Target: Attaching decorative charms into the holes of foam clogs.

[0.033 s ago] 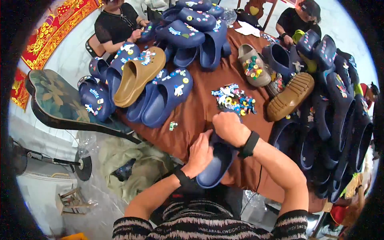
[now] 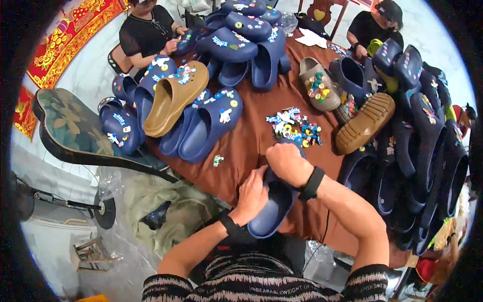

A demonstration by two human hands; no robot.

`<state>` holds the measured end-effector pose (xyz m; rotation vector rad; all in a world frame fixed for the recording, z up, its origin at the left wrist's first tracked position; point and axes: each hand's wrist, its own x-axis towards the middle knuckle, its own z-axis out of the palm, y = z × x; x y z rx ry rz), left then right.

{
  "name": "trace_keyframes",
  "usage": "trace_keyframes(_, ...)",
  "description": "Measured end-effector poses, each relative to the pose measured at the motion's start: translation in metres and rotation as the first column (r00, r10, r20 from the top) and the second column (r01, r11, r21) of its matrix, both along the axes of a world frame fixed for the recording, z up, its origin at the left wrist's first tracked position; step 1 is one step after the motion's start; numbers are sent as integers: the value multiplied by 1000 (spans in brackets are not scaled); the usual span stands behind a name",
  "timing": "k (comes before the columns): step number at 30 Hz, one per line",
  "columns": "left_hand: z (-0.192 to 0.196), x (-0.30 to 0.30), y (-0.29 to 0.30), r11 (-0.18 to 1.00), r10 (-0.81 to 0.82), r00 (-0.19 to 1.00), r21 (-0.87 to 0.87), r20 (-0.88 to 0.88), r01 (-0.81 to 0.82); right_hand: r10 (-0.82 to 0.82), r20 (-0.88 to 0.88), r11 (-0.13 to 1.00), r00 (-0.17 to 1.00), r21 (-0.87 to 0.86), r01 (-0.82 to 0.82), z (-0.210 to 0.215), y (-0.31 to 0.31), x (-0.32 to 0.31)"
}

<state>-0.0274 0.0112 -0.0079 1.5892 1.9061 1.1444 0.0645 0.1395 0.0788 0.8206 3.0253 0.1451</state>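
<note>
A navy clog (image 2: 271,209) points away from me at the table's near edge, its heel toward my body. Along its left side, my left hand (image 2: 253,195) grips the rim, fingers partly inside. My right hand (image 2: 289,163) is curled into a fist over the front part of the clog; its fingertips are hidden, and I cannot make out what they pinch. Just beyond lies a heap of small colourful shoe charms (image 2: 294,126). One loose green-and-white charm (image 2: 217,160) rests to the left on the brown cloth.
Navy clogs with charms are piled at the left (image 2: 209,126), the back (image 2: 241,45) and the right (image 2: 427,126). A tan clog (image 2: 176,100) tops the left pile; a brown clog (image 2: 365,123) lies sole-out at right. Two people sit across the table (image 2: 251,126). A padded chair (image 2: 85,126) stands left.
</note>
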Motion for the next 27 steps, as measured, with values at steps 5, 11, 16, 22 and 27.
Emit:
trace_keyframes(5, 2, 3, 2, 1000, 11, 1000, -12, 20, -11, 14, 77, 1000, 997, -6, -14, -2, -1, -5)
trace_keyframes(11, 3, 0, 3, 999, 5, 1000, -37, -20, -6, 28, 27, 1000, 999, 8, -28, -8, -1, -4)
trace_keyframes(16, 3, 0, 3, 999, -11, 1000, -39, -2, 11, 32, -26, 997, 999, -65, -34, -21, 15, 7)
trace_keyframes(22, 5, -2, 1, 998, -16, 1000, -55, -14, 15, -79, 0, 931, 997, -359, 73, 0, 29, 16)
trace_keyframes(27, 3, 0, 3, 999, -32, 999, -19, -11, 31, 14, -21, 937, 1000, -347, -21, -3, 36, 12)
